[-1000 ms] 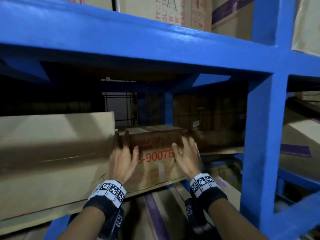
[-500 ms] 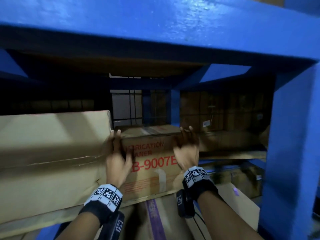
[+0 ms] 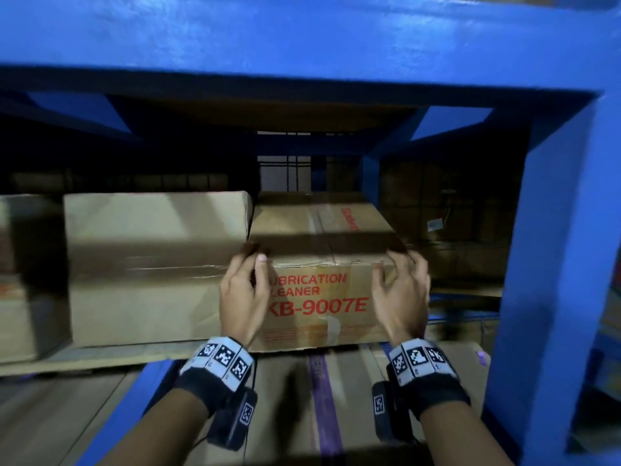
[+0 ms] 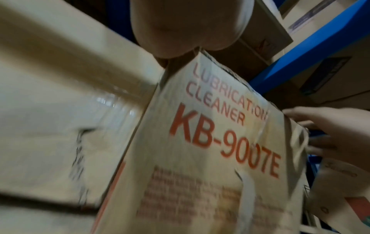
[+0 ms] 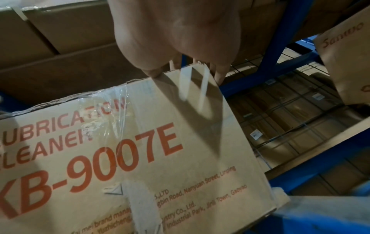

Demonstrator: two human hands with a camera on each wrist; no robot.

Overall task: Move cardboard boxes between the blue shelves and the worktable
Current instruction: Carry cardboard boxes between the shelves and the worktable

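Cardboard box [image 3: 319,297] marked KB-9007E, both hands [image 3: 243,297] [image 3: 401,297] curled on its top front corners, could snag the neighbouring carton [image 3: 151,270] left of it.

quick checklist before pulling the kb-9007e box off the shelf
1. Left hand on the KB-9007E box: fingers hook over its top left corner, ok.
2. Right hand on the box: fingers curl over the top right corner, ok.
3. Left side clearance: the plain box stands tight against it and may drag, not ok.
4. Right side clearance: a gap before the blue upright, ok.
5. Headroom under the blue beam: open space above the box, ok.
6. Weight and bottom seam: cannot tell.
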